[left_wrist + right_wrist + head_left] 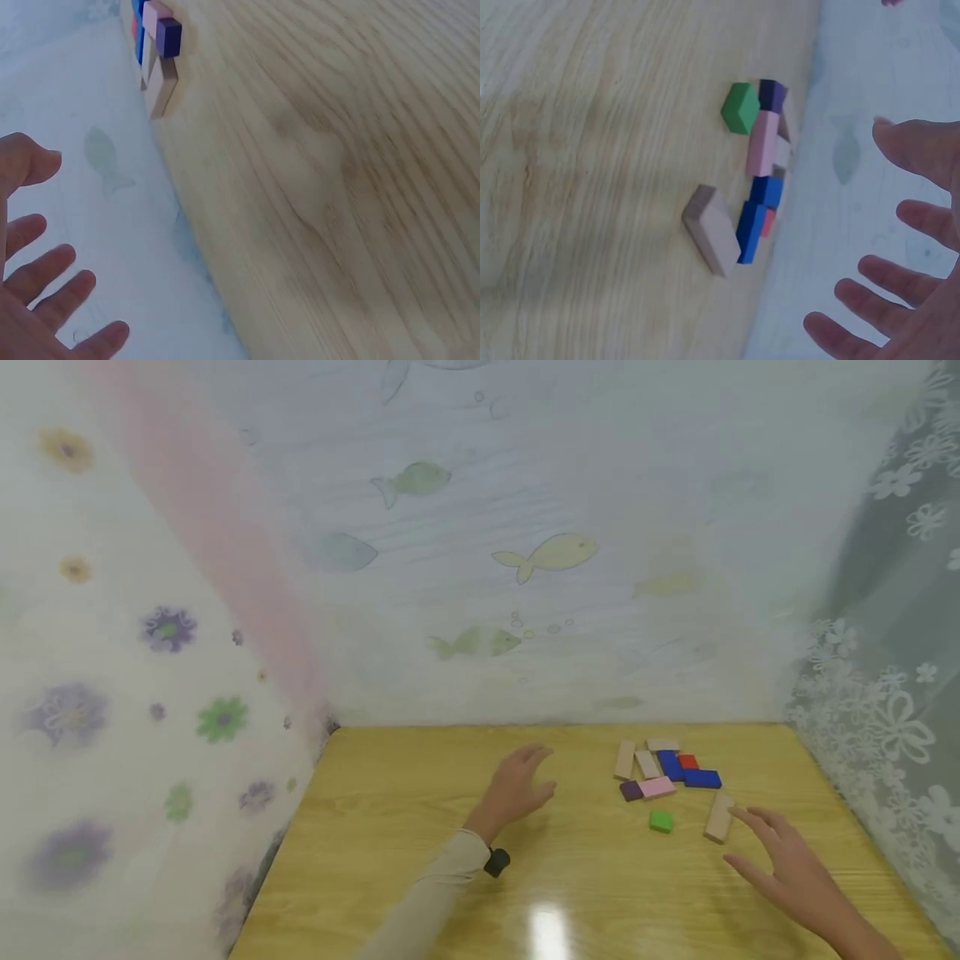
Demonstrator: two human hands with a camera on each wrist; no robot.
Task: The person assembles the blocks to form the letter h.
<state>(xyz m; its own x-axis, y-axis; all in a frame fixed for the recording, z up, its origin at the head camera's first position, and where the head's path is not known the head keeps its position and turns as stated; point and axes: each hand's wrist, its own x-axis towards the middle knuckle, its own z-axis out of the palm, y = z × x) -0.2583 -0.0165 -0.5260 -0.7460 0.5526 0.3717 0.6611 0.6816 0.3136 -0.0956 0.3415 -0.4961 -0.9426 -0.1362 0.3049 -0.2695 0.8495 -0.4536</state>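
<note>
My left hand (517,787) hovers over the left-middle of the table, fingers spread and holding nothing. My right hand (787,868) reaches in at the right, fingers apart and nothing in it. Its fingertips come close to a plain wooden block (719,817) that lies apart from the rest. A small green block (661,821) lies left of that one. Behind them is a loose cluster: a pink block (657,787), a dark purple block (632,791), two blue blocks (702,778), a red block (688,762) and several plain wooden blocks (625,760).
The wooden table (390,827) meets a wall (465,693) painted with fish behind the blocks. A flowered curtain (900,735) hangs along the right edge, and a flower-patterned wall (150,735) borders the left. A dark wrist device (497,862) sits on my left wrist.
</note>
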